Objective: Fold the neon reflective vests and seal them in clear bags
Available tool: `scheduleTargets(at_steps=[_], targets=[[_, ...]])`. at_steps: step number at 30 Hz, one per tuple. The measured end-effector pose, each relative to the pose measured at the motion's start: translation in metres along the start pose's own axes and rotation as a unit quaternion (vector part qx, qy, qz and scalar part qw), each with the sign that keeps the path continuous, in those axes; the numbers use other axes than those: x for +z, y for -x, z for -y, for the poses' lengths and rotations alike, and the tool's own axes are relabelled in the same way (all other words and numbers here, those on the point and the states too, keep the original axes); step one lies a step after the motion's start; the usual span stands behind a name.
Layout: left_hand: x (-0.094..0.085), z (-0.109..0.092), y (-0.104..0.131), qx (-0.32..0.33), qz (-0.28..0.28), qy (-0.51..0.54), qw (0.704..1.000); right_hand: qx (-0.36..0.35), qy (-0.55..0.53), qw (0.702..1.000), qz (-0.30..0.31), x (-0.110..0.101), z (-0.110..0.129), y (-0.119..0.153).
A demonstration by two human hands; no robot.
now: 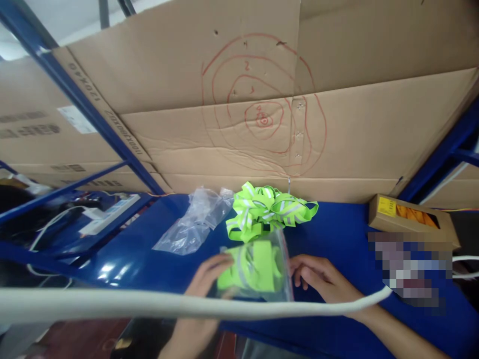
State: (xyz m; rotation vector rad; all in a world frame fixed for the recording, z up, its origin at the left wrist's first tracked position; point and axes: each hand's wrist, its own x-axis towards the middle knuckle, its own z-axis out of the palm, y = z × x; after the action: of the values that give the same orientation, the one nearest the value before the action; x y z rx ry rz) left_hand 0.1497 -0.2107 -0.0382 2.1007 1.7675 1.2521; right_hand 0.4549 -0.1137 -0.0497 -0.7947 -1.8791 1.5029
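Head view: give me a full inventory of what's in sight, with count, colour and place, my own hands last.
Filled bag: one, clear with neon green contents, at the left hand
Strap pile: one, neon green with silvery bands, behind the filled bag
Loose plastic bags: count unclear, clear, left of the pile
Box: one, brown, right
Pixelated item: unreadable, right
Power strip: one, white, left
Thick cable: one, white, across the foreground
Table: one, blue, beneath
Cardboard wall: brown, red rings drawn, behind
Frame bars: several, blue, both sides
Left hand: one, bare, gripping the filled bag
Right hand: one, bare, at its right edge
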Motion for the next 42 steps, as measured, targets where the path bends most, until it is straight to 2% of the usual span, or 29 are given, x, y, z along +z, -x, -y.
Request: scheduleTargets(at_steps=[3, 6, 9, 11, 14, 16, 19, 21, 24, 28, 32, 35, 38, 40, 42], targets=[[0.017, -0.004, 0.016, 0.012, 0.056, 0.001, 0.998, 0.052, -0.041, 0.998, -0.017, 0.006, -0.004, -0.004], [0.021, -0.004, 0.017, 0.011, 0.102, -0.018, 0.995, 0.104, -0.044, 0.994, -0.014, 0.010, -0.008, -0.009], [0.030, -0.024, 0.011, 0.066, 0.153, -0.053, 0.985, 0.136, -0.010, 0.990, -0.024, 0.011, -0.010, -0.011], [0.045, -0.048, 0.003, 0.100, 0.172, -0.068, 0.978, 0.124, 0.040, 0.990, -0.053, 0.011, -0.010, -0.011], [0.078, -0.077, -0.013, 0.094, 0.173, -0.131, 0.972, 0.075, 0.114, 0.986, -0.093, 0.009, -0.010, -0.009], [0.100, -0.085, -0.025, 0.076, 0.168, -0.173, 0.967, 0.056, 0.112, 0.988, -0.093, 0.005, -0.013, -0.009], [0.117, -0.081, -0.041, 0.044, 0.222, -0.176, 0.958, 0.064, 0.033, 0.996, -0.056, -0.001, -0.022, -0.011], [0.117, -0.074, -0.048, 0.033, 0.269, -0.146, 0.951, 0.075, -0.003, 0.996, -0.037, -0.001, -0.029, -0.011], [0.105, -0.064, -0.055, 0.033, 0.322, -0.082, 0.943, 0.070, 0.002, 0.997, -0.035, 0.003, -0.035, -0.008], [0.089, -0.050, -0.061, 0.035, 0.351, 0.087, 0.932, 0.052, 0.015, 0.998, -0.026, 0.012, -0.032, -0.003], [0.082, -0.040, -0.064, -0.020, 0.367, 0.271, 0.890, 0.046, 0.016, 0.999, -0.025, 0.015, -0.026, -0.001], [0.081, -0.040, -0.065, -0.075, 0.381, 0.326, 0.862, 0.035, 0.030, 0.999, -0.027, 0.014, -0.023, 0.000], [0.077, -0.047, -0.064, -0.140, 0.370, 0.352, 0.848, 0.023, 0.058, 0.997, -0.037, 0.012, -0.019, -0.001], [0.072, -0.055, -0.062, -0.147, 0.340, 0.325, 0.870, 0.017, 0.089, 0.993, -0.071, 0.012, -0.015, -0.001], [0.070, -0.063, -0.060, -0.113, 0.283, 0.236, 0.923, 0.024, 0.117, 0.987, -0.110, 0.013, -0.012, -0.002]])
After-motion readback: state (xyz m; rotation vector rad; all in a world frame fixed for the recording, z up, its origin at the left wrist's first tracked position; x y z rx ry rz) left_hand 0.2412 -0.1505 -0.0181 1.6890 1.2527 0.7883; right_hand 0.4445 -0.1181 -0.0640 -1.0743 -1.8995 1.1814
